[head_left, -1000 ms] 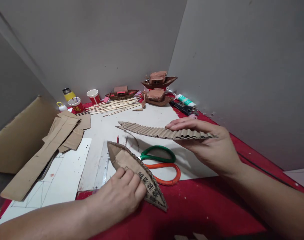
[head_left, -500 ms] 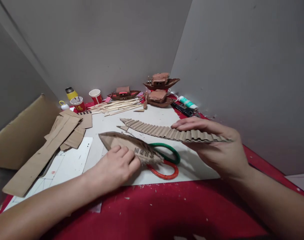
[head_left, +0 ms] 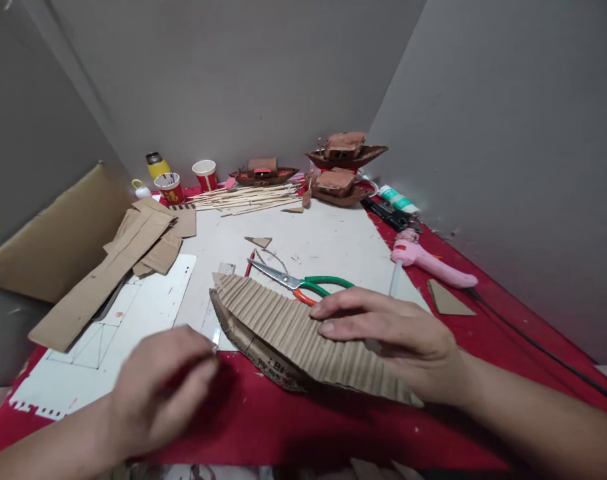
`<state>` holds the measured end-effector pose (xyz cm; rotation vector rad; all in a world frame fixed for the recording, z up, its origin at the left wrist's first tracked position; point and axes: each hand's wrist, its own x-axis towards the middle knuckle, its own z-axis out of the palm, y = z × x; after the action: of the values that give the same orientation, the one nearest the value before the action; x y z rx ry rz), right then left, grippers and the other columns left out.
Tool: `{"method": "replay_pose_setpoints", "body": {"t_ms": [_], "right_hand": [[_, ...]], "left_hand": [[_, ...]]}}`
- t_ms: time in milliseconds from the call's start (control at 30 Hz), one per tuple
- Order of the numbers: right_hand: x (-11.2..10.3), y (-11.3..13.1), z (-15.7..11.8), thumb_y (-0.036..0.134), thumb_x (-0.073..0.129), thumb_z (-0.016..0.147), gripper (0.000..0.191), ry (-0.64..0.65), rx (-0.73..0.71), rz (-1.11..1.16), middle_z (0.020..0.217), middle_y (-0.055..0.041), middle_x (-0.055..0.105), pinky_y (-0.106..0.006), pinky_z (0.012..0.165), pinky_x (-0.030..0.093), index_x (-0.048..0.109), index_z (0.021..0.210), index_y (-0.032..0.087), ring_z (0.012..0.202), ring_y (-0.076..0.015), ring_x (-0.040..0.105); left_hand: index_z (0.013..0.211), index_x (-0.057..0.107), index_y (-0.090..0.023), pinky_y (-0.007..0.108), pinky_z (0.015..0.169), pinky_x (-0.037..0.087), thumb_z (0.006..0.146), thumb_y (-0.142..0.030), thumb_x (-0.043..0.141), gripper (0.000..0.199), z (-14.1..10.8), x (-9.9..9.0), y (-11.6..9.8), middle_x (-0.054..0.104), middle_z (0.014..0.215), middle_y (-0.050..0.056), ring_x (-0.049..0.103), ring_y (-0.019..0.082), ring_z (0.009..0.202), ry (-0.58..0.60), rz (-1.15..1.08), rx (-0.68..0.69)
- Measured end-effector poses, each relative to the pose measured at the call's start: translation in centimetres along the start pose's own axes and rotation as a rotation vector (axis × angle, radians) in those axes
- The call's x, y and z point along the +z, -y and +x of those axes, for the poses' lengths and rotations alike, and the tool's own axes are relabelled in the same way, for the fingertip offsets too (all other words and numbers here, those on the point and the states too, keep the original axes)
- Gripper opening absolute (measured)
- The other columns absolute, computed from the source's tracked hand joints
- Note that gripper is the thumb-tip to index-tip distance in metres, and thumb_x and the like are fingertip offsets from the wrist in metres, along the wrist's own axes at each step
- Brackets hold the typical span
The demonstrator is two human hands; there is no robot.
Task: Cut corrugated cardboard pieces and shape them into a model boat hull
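Note:
A corrugated cardboard piece (head_left: 293,327), pointed at its left end, lies over a boat-shaped cardboard hull (head_left: 243,337) with printed marks on its side. My right hand (head_left: 393,340) holds the corrugated piece at its right part, fingers on top and thumb hidden. To the left of the hull, my left hand (head_left: 166,383) hovers with curled fingers, blurred; whether anything small is between them I cannot make out. Behind the hull lie scissors (head_left: 288,280) with green and orange handles, blades apart, beside a red pen (head_left: 250,263).
Cardboard strips (head_left: 108,280) lie at left on drawn paper (head_left: 153,313). Sticks (head_left: 253,199), paper cups (head_left: 204,175) and brown model boats (head_left: 346,150) stand at the back. At right are a pink glue gun (head_left: 428,260), its cord and a cardboard triangle (head_left: 448,299).
The corrugated piece has come down and left onto the hull, its ridged face now turned up. My left hand has let go of the hull and moved left. The view has shifted, showing the glue gun.

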<state>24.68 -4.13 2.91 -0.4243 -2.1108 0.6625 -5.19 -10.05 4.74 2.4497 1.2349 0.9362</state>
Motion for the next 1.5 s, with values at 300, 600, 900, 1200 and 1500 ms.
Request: {"method": "replay_pose_setpoints", "body": {"t_ms": [300,600,900,1200,1500], "right_hand": [[0.9,-0.8,0.4,0.021,0.047,0.098,0.029,0.167,-0.151,-0.135,0.106,-0.0150,0.068,-0.032,0.087,0.057,0.059,0.124,0.020,0.104,-0.0204,0.067],[1.2,-2.1,0.2,0.020,0.045,0.096,0.023,0.316,-0.223,-0.199,0.104,-0.0141,0.071,-0.039,0.096,0.049,0.061,0.114,0.017,0.100,-0.0204,0.067],[0.8,-1.4,0.9,0.014,0.048,0.093,0.022,0.441,-0.166,-0.178,0.102,-0.0140,0.070,-0.043,0.092,0.046,0.062,0.110,0.014,0.099,-0.0231,0.060],[0.5,-1.4,0.8,0.000,0.050,0.079,0.037,0.553,-0.047,-0.177,0.110,-0.0148,0.067,-0.042,0.096,0.044,0.064,0.112,0.011,0.107,-0.0257,0.053],[-0.1,-0.6,0.9,-0.002,0.052,0.075,0.042,0.596,0.032,-0.211,0.117,-0.0161,0.064,-0.044,0.102,0.043,0.065,0.112,0.012,0.116,-0.0276,0.052]], "left_hand": [[0.091,0.055,-0.019,0.021,0.050,0.043,0.084,-0.050,0.062,0.032,3.6,0.2,5.0,0.058,0.068,-0.003,0.052,0.010,0.053,-0.008,-0.511,-0.766],[0.093,0.056,-0.017,0.023,0.050,0.045,0.077,-0.042,0.070,0.033,4.4,1.6,5.5,0.055,0.068,-0.005,0.053,0.009,0.051,0.057,-0.688,-0.816],[0.091,0.057,-0.018,0.022,0.052,0.043,0.077,-0.035,0.073,0.028,4.5,2.4,5.8,0.056,0.068,-0.004,0.051,0.008,0.052,0.051,-0.761,-0.802],[0.094,0.060,-0.017,0.021,0.052,0.039,0.080,-0.040,0.071,0.029,4.0,3.0,6.1,0.055,0.065,-0.004,0.049,0.008,0.054,0.068,-0.785,-0.808],[0.091,0.057,-0.018,0.023,0.049,0.043,0.070,-0.039,0.079,0.037,4.1,3.3,6.2,0.059,0.065,-0.002,0.057,0.012,0.053,0.142,-0.842,-0.832]]}}
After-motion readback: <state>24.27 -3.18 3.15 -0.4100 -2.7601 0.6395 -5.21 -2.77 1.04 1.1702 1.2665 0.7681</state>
